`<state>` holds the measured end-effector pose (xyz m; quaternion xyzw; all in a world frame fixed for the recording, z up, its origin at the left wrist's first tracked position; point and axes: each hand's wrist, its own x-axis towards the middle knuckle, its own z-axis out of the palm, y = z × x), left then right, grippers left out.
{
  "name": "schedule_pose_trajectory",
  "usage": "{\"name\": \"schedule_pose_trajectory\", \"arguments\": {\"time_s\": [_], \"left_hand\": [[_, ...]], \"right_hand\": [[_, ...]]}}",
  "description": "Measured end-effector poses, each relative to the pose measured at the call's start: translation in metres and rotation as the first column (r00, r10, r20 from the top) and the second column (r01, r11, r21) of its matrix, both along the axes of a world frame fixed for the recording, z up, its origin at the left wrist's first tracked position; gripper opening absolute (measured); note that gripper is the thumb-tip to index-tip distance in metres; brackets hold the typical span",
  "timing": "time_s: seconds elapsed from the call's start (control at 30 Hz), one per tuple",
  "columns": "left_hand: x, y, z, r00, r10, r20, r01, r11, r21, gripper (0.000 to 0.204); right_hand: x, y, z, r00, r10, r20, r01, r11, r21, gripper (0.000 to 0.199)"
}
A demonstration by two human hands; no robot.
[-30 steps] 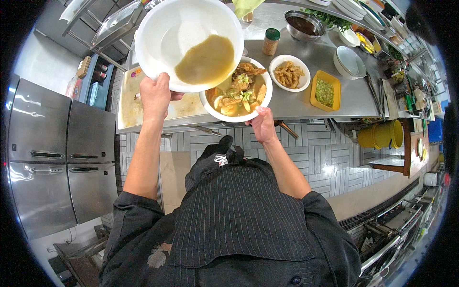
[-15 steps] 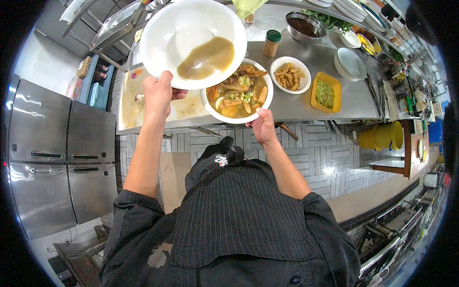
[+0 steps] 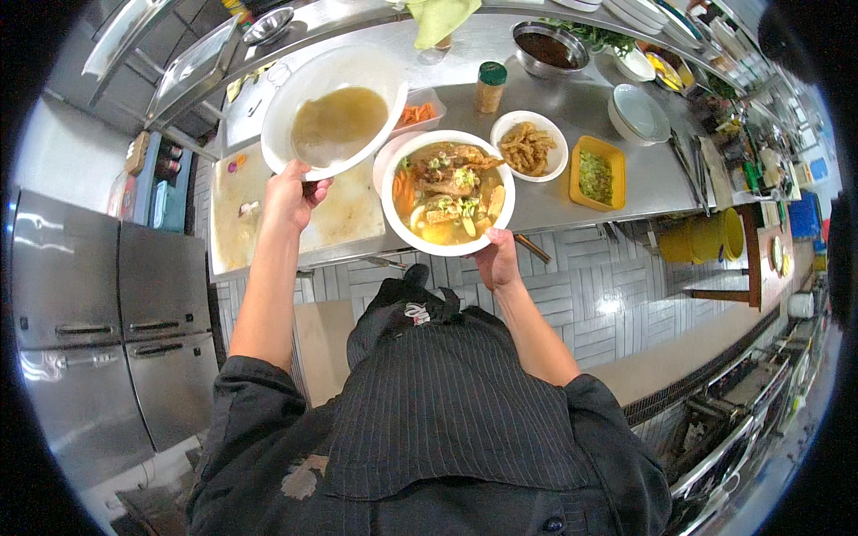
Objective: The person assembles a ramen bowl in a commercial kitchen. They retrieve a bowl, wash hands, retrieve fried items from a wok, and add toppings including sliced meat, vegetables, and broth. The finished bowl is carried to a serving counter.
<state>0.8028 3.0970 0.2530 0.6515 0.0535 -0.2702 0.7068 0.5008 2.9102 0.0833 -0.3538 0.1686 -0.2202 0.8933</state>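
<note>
My left hand grips the lower rim of a large white bowl, held tilted above the cutting board. Thin brown broth pools inside it. My right hand is closed on the near right rim of a second white bowl, full of soup. Fried meat pieces, carrot strips, tofu-like chunks and chopped greens show in its yellowish broth. Part of another pale bowl shows behind the soup bowl's left side. The fingers beneath both held bowls are partly hidden.
A stained white cutting board lies left. Beyond the soup are a tub of carrot strips, a green-lidded jar and a steel bowl of dark sauce. Rightward sit a bowl of fried strips and a yellow tub of chopped greens.
The broth bowl has moved left, away from above the soup bowl, and its broth lies more level. The carrot tub has come into sight. Both hands keep their grips.
</note>
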Motion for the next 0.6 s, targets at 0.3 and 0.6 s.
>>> {"name": "schedule_pose_trajectory", "arguments": {"time_s": [0.3,0.6], "left_hand": [[0.123,-0.005,-0.096,0.998,0.028,-0.048,-0.031,0.998,-0.06,0.026],[0.319,-0.04,-0.214,0.999,-0.037,-0.004,0.036,0.974,-0.224,0.017]], "right_hand": [[-0.006,0.025,0.037,0.94,-0.337,-0.043,0.34,0.929,0.144,0.066],[0.016,0.071,0.073,0.809,-0.585,-0.054,0.587,0.799,0.132,0.082]]}}
